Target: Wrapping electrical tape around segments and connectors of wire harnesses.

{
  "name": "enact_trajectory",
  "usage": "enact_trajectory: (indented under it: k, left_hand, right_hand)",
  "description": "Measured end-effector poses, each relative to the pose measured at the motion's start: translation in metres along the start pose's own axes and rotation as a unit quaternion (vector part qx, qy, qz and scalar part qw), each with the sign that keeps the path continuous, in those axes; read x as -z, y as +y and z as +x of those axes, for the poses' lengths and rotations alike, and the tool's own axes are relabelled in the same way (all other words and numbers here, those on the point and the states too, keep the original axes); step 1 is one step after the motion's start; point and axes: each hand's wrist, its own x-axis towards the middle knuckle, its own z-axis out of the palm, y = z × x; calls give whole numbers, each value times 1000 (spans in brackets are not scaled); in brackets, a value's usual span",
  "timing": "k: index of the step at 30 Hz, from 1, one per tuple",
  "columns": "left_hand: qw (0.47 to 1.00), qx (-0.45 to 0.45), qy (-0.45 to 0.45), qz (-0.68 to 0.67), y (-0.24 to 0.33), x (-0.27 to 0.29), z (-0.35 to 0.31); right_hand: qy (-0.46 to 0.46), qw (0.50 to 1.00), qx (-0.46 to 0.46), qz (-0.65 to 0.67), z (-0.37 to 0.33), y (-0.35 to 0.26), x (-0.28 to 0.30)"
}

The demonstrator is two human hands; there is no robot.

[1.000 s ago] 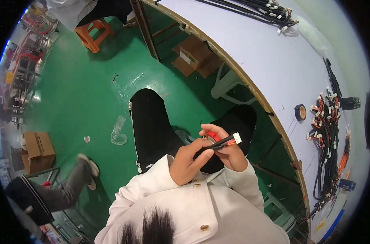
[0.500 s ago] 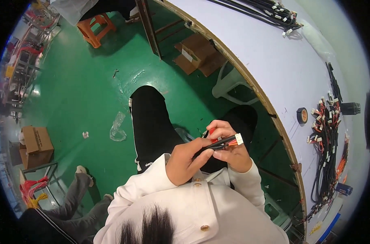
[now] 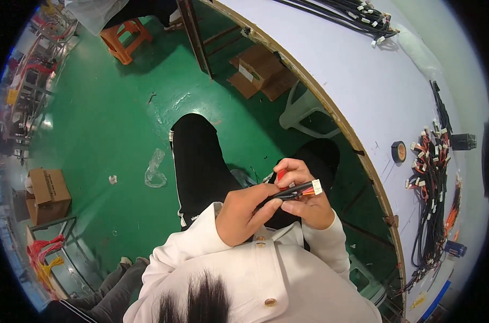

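Over my lap, my left hand (image 3: 242, 215) is closed on a black-sheathed cable (image 3: 295, 190), pinching it between thumb and fingers. The cable ends in a white plug connector (image 3: 316, 187), with red and orange wires showing just behind it. My right hand (image 3: 314, 207) is closed close by, its thumb beneath the wires near the connector. Its curled upper fingers grip a small red object (image 3: 281, 176), mostly hidden, whose kind I cannot make out.
On the white table (image 3: 357, 91) to my right lie a roll of black tape (image 3: 399, 152) and a pile of harnesses (image 3: 430, 188). More black cables (image 3: 341, 16) lie at its far end. Cardboard boxes (image 3: 50, 196), an orange stool (image 3: 125, 40) and another person's legs (image 3: 118, 285) are around me.
My hands and the cable stay almost in place. At the lower left, the other person's legs and feet have shifted downward and to the right.
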Motion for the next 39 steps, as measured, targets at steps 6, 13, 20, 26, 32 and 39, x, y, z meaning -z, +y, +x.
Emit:
enact_trajectory:
  k: [6, 13, 20, 26, 32, 39]
  left_hand:
    - [1000, -9, 3, 15, 0, 1, 2]
    - [1000, -24, 7, 13, 1, 2, 2]
    - [996, -41, 55, 47, 1, -2, 3]
    - [981, -110, 84, 136, -3, 3, 6]
    - [956, -158, 103, 224, -2, 5, 6]
    - [922, -172, 83, 338, -1, 12, 6]
  right_hand:
    - [-7, 1000, -8, 13, 0, -3, 2]
    - [-1, 999, -2, 35, 0, -2, -3]
    - [41, 994, 13, 98, -1, 4, -16]
    - [140, 968, -53, 201, -12, 0, -33]
    - [152, 971, -77, 167, -18, -6, -40]
    - [123, 955, -104, 251, -19, -20, -37]
